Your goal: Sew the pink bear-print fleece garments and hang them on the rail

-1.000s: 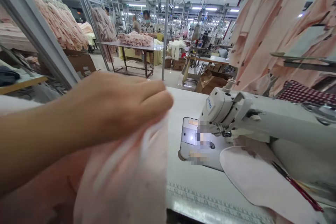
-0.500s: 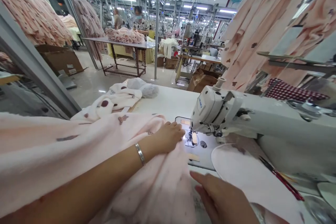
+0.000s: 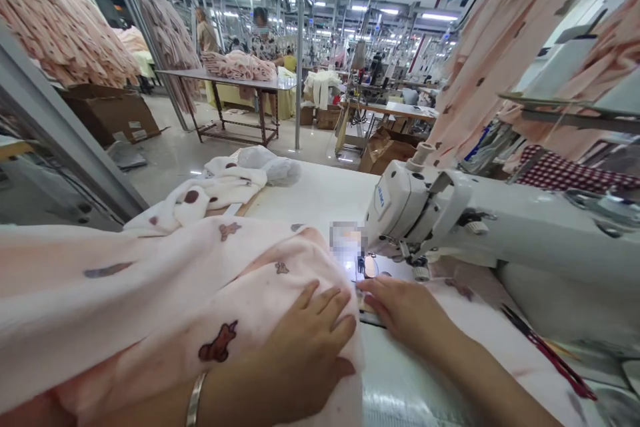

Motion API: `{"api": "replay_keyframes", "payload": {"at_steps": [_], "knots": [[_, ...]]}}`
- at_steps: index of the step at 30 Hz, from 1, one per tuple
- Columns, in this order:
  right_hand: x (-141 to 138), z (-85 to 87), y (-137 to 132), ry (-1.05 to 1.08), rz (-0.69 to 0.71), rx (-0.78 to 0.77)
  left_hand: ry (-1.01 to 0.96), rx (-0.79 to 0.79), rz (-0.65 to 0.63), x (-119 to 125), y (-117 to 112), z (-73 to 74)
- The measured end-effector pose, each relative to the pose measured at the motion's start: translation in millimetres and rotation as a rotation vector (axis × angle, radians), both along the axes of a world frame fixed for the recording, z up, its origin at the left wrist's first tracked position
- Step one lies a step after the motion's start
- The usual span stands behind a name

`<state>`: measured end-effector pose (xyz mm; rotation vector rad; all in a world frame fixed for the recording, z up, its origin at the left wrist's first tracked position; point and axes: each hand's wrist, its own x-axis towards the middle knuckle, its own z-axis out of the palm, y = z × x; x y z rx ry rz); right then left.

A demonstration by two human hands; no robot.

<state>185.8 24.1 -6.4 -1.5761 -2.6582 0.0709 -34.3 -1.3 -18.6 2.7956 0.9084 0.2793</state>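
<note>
Pink fleece fabric (image 3: pixel 165 273) with bear prints spreads over the left of the sewing table, its right edge beside the needle. My left hand (image 3: pixel 320 340), a silver bracelet (image 3: pixel 196 400) on its wrist, lies on the fabric with its fingers stretched out. My right hand (image 3: pixel 400 307) is just in front of the presser foot (image 3: pixel 361 264), its fingertips closed at the fabric's edge; exactly how they grip it is partly hidden. The white sewing machine (image 3: pixel 450 207) stands on the right, its needle area lit.
Red-handled scissors (image 3: pixel 550 353) lie on the right beside another pink piece (image 3: pixel 505 340). White printed fabric (image 3: pixel 195 193) and a clear plastic bag (image 3: pixel 270 167) sit at the table's far left. Pink garments (image 3: pixel 505 47) hang at the right. People stand behind a far table (image 3: pixel 190 75).
My left hand has moved back toward me, from beside the needle to lower on the fabric. My right hand has come forward to the fabric edge at the presser foot.
</note>
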Motion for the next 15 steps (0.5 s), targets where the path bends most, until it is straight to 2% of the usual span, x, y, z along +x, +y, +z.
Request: {"api": "replay_keyframes", "payload": {"at_steps": [8, 11, 15], "knots": [[28, -16.9, 14, -0.151, -0.259, 0.225, -0.047, -0.025, -0.011, 15, 56, 0.3], [35, -25.1, 19, -0.169, -0.325, 0.289, -0.068, -0.013, -0.034, 18, 66, -1.7], [40, -33.7, 25, -0.141, -0.315, 0.325, -0.084, 0.008, -0.066, 17, 73, -1.9]]}}
